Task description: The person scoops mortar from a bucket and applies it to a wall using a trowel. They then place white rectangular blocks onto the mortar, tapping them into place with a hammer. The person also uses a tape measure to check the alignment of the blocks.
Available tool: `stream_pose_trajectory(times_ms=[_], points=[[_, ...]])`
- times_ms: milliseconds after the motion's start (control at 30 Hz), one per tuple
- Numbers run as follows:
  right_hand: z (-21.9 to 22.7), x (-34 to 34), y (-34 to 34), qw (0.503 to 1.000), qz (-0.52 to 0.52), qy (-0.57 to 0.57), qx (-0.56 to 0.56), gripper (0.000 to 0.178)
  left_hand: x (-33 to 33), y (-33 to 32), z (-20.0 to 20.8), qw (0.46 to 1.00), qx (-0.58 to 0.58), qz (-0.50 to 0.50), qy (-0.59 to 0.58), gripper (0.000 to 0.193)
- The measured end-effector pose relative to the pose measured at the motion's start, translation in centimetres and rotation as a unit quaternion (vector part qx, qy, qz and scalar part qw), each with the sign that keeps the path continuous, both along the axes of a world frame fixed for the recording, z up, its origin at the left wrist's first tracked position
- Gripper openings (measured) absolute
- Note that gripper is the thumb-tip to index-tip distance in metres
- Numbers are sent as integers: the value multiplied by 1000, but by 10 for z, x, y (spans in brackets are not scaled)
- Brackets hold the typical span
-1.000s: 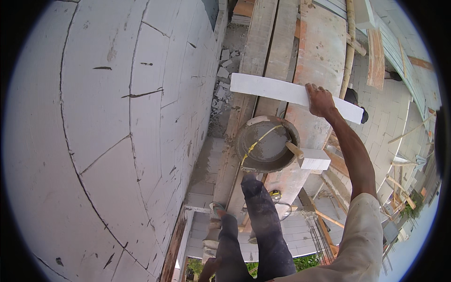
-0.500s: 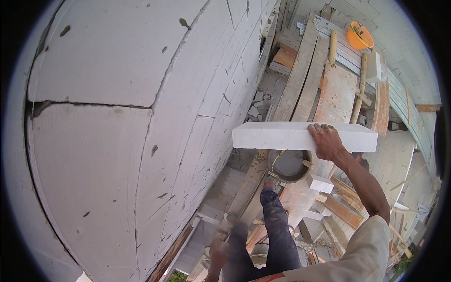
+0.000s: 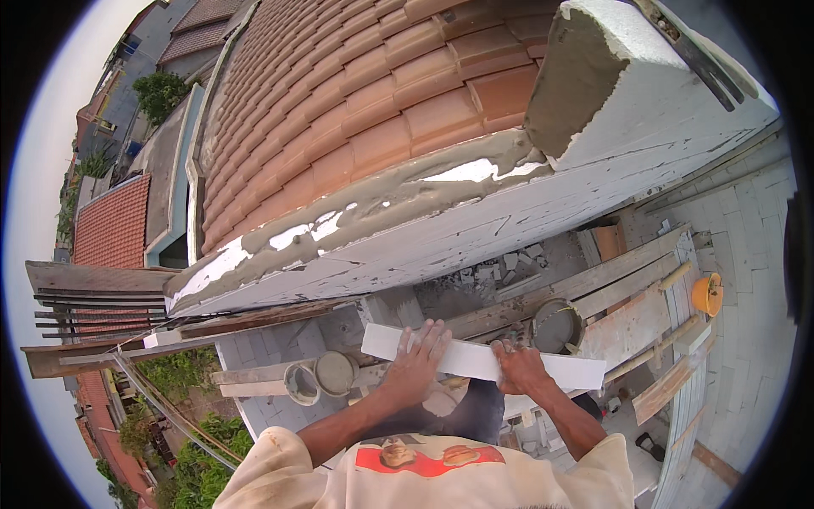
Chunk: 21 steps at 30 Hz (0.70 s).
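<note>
A long white lightweight concrete block point(image 3: 475, 360) is held level in front of my body, below the wall top. My left hand point(image 3: 419, 365) grips it toward its left end, with the fingers laid across its upper face. Farther right, my right hand point(image 3: 519, 368) is closed over the block's edge, its thumb side hidden. Ahead of the block runs a white block wall point(image 3: 407, 246), its top spread with patchy grey mortar point(image 3: 339, 216). At the right of that top sits a laid block point(image 3: 638, 42) with mortar smeared on its end face point(image 3: 577, 76).
A mortar bucket point(image 3: 557, 327) stands on scaffold planks point(image 3: 623, 284); two more buckets point(image 3: 336, 373) point(image 3: 302, 383) stand to the left. An orange bucket point(image 3: 709, 294) is at right. Beyond the wall slopes a tiled roof point(image 3: 365, 102). Broken block pieces point(image 3: 509, 265) lie at the wall's foot.
My left hand has come up from low beside my leg onto the block, which the right hand held alone before. The view has swung up and left, bringing in the wall top and roof.
</note>
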State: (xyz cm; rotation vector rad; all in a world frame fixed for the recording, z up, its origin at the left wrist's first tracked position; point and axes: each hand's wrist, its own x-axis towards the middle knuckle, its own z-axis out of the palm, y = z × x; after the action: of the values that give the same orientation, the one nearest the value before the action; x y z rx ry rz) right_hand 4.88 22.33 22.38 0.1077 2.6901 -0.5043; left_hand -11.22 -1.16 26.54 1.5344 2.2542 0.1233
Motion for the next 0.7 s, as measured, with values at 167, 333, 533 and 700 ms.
stream_pose_trajectory(times_ms=[167, 333, 533, 700], points=[[56, -51, -96, 992, 112, -37, -42, 66, -39, -115, 31, 993, -90, -8, -74, 106], [171, -114, -145, 978, 198, -57, -14, 57, -64, -188, 102, 989, -10, 39, -139, 91], [343, -173, -154, 967, 249, -3, 45, 59, -105, -200, 263, 995, 37, 76, -49, 91], [453, -230, -149, 948, 288, 113, 81, 67, -155, -210, 373, 983, 123, 86, 103, 99]])
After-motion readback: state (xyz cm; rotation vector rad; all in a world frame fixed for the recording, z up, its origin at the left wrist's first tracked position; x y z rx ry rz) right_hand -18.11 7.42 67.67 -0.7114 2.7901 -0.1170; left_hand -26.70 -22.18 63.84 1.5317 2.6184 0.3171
